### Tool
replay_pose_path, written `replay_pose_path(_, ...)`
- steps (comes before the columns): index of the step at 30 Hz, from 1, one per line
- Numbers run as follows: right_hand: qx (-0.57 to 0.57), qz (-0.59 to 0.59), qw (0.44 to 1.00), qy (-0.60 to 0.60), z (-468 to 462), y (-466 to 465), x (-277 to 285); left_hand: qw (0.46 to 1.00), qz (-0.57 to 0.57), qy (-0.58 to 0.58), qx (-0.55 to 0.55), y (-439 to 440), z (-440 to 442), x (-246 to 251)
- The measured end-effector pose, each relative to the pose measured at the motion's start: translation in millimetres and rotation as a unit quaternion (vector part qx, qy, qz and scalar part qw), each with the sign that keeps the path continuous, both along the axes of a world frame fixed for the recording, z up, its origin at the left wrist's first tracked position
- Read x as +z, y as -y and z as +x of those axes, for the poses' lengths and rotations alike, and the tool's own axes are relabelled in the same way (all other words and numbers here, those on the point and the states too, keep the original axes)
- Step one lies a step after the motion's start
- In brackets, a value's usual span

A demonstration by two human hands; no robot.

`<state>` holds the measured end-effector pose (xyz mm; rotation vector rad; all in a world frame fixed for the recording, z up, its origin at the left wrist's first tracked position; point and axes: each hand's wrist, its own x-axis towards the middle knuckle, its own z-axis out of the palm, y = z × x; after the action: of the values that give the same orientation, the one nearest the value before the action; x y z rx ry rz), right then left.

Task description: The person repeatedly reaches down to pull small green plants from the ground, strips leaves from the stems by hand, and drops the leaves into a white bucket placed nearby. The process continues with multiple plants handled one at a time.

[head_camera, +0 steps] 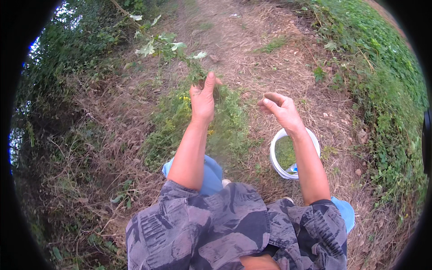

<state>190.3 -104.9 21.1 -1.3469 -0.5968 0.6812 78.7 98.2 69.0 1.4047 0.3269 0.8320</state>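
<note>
My left hand is closed around green leafy plant stems, its thumb pointing up. A long branch with lobed leaves reaches from near that hand towards the upper left; where it joins the bunch is hard to make out. To the right, my right hand hangs in the air with loosely bent fingers, and I see nothing held in it. Below it stands a white bucket, partly covered by my right forearm. Fine green plant matter and a small blue-and-white item show inside the bucket.
A bushy green plant with yellow flowers grows ahead of my knees. Dry cut grass covers the path. Dense shrubs border the left, and leafy vines the right. Small stones lie on the right.
</note>
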Motion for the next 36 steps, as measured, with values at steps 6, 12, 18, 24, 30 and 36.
replay_pose_path(6, -0.047, 0.026, 0.996, 0.074, -26.8, -12.0, 19.3, 0.999, -0.025, -0.008, -0.027, 19.9, 7.1, 2.1)
replay_pose_path(12, -0.041, -0.018, 0.997, 0.058, -39.8, -22.4, 16.5, 0.995, 0.025, -0.085, -0.048, 35.9, 3.8, -5.8)
replay_pose_path(18, -0.061, 0.047, 0.996, 0.036, -30.1, -22.1, 8.5, 0.996, 0.008, -0.075, -0.051, 37.8, 3.6, -10.8)
replay_pose_path(24, -0.059, -0.001, 0.996, 0.07, -28.4, -22.5, 5.0, 0.993, 0.066, -0.072, -0.07, 43.1, 5.0, -18.8)
replay_pose_path(30, -0.005, 0.032, 0.999, 0.013, -14.5, -7.4, 15.8, 0.995, 0.047, -0.088, 0.015, 30.1, 7.3, -17.2)
replay_pose_path(36, 0.041, -0.004, 0.999, -0.035, -13.7, -6.1, 17.2, 0.999, -0.004, -0.051, -0.017, 27.4, 4.5, -9.2)
